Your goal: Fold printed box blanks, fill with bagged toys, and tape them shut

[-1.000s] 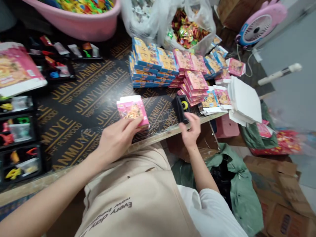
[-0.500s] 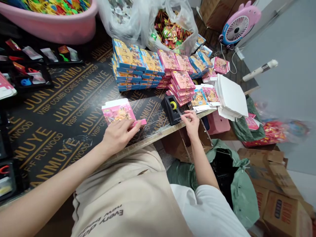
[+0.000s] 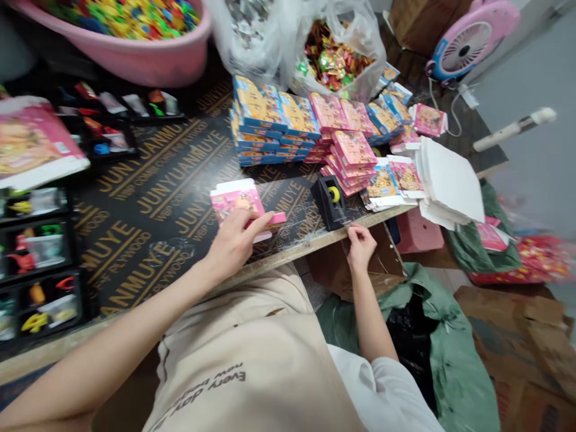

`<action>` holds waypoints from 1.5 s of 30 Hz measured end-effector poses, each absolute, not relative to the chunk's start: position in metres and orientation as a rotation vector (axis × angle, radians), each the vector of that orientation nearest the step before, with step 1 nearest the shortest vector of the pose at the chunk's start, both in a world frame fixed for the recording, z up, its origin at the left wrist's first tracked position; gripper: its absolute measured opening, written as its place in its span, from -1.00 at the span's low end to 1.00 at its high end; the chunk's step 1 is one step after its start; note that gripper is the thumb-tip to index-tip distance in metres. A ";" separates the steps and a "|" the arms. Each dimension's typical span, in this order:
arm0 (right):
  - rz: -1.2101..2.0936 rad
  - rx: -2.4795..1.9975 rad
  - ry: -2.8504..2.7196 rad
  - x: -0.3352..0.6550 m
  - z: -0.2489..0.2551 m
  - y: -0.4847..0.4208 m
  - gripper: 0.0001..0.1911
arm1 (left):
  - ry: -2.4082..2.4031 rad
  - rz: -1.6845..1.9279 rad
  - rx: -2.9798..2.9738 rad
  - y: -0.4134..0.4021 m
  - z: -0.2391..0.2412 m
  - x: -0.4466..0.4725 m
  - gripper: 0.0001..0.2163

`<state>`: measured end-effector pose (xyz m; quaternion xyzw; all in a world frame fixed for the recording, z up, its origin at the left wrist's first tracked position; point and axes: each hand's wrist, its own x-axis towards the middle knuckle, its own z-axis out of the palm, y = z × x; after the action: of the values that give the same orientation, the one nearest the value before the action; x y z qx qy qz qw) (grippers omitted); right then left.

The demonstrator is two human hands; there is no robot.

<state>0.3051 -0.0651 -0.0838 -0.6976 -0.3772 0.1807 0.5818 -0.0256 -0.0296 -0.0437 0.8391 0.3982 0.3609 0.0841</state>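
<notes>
Small flat pink printed cardboard box (image 3: 225,201) sits on the black printed plywood counter (image 3: 171,192), near its front edge, left of the black plastic tape dispenser (image 3: 327,207). Left hand (image 3: 231,243) lies across it, fingers half-curled on top, thumb out toward the pink end flap. Can't tell if it also grips underneath. Right hand (image 3: 361,245) has fingertips pressed together, pinching what looks like the end of the clear tape (image 3: 343,217) just off the dispenser.

Handling, my read: box is light, thin card, stiff along folds, easy to dent mid-panel; printed face probably a bit slick. Take it by the long side edges or corners, skip the loose flaps. Tape likely flimsy and clingy: pinch the very end, keep it taut.

Text: counter reads JUNYUANMUYE, smaller line WBP COMBI CORE F-F PLYWOOD, partly blurred. Beige cloth apron (image 3: 270,354) says "Every day", then "new be…", rest unclear. Print on the box and on the stacked blue cardboard boxes (image 3: 261,111) is too small to read.
</notes>
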 end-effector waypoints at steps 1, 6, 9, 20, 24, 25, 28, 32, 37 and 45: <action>0.410 -1.602 -0.834 0.296 -0.079 -0.067 -0.72 | 1.190 1.102 2.523 -0.029 -0.045 -0.024 -0.64; 1.148 -1.357 -0.790 0.215 -0.037 -0.077 -0.71 | 1.158 1.119 2.539 -0.026 -0.048 -0.025 -0.67; 1.600 -1.158 -0.786 0.168 -0.018 -0.073 -0.66 | 1.092 1.133 2.532 -0.026 -0.047 -0.028 -0.67; 1.799 -1.083 -0.661 0.149 -0.032 -0.056 -0.56 | 1.141 1.159 2.482 -0.025 -0.035 -0.021 -0.86; 1.898 -1.208 -0.647 0.162 -0.042 -0.059 -0.20 | 1.034 1.227 2.567 -0.031 -0.037 -0.018 -0.84; 1.918 -1.206 -0.633 0.165 -0.044 -0.058 -0.18 | 0.939 1.219 2.645 -0.034 -0.037 -0.018 -0.83; 1.790 -1.208 -0.647 0.173 -0.053 -0.047 -0.44 | 0.665 1.165 2.813 -0.040 -0.041 -0.021 -0.76; 1.469 -1.333 -0.861 0.187 -0.061 -0.012 -0.46 | 1.059 1.157 2.608 -0.030 -0.058 -0.035 -0.65; 0.603 -1.601 -1.572 0.191 -0.057 0.032 -0.41 | 1.750 0.676 2.175 -0.012 -0.073 -0.072 -0.65; 0.554 -1.480 -2.614 0.084 -0.044 0.079 -0.42 | 1.773 0.310 2.286 -0.023 -0.074 -0.080 -0.58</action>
<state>0.0837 0.0787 -0.0442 -0.4841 -0.8550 0.1812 0.0432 -0.0800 -0.0227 -0.0739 0.7804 0.6054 0.1057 0.1156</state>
